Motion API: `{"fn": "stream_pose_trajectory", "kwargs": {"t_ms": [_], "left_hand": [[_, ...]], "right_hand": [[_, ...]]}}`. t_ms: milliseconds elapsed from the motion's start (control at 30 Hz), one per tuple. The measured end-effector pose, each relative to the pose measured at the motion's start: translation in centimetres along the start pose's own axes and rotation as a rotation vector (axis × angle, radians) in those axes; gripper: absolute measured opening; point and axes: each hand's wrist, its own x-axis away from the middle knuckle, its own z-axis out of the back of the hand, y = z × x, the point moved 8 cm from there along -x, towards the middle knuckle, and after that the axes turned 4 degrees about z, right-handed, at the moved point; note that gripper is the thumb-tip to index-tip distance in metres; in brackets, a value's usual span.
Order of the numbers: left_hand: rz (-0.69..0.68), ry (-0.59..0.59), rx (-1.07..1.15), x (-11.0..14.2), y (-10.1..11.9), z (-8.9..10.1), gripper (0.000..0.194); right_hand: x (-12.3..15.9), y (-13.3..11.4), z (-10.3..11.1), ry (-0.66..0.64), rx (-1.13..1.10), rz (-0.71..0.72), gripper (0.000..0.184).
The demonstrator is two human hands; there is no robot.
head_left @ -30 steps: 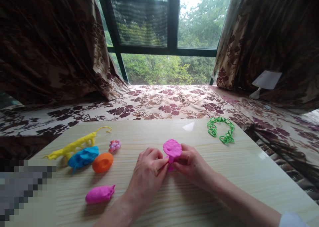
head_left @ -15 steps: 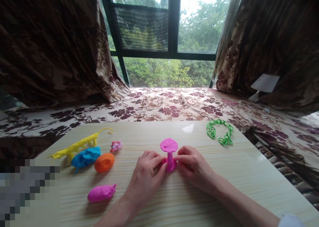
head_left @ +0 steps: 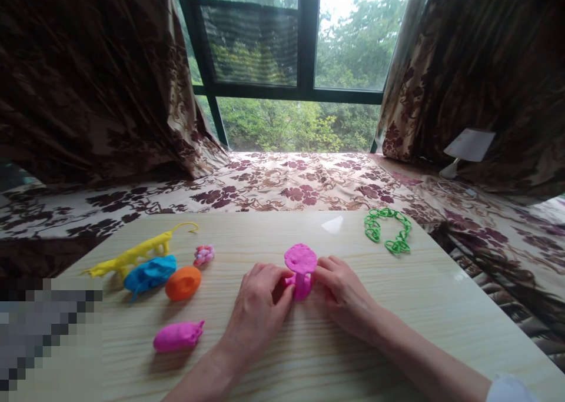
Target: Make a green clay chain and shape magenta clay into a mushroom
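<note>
A pink modelling clay stand (head_left: 301, 257) with a round flat top, a thick stem and a flat base stands on the table in front of me. Its top tips slightly toward me. My left hand (head_left: 260, 296) pinches the left side of the base between thumb and fingertips. On the other side, my right hand (head_left: 342, 293) has its fingers closed against the stand near the stem and base; its fingertips are partly hidden by the top.
Left on the pale wood-grain table (head_left: 247, 366) lie a yellow clay animal (head_left: 132, 255), blue clay (head_left: 150, 273), orange clay disc (head_left: 183, 283), pink clay lump (head_left: 179, 336) and small beaded cluster (head_left: 203, 254). A green clay chain (head_left: 399, 246) lies back right, near a white piece (head_left: 332, 224).
The stand's round top now leans more toward me and covers more of the stem. Both hands stay at the stand, with only slight finger shifts.
</note>
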Motion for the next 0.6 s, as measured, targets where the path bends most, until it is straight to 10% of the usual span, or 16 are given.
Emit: {"fn": "stream_pose_trajectory", "kwargs": {"t_ms": [600], "left_hand": [[0.071, 0.029, 0.155, -0.5, -0.3, -0.1, 0.014]], "right_hand": [[0.2, -0.2, 0.9, -0.021, -0.144, 0.04, 0.052]]}}
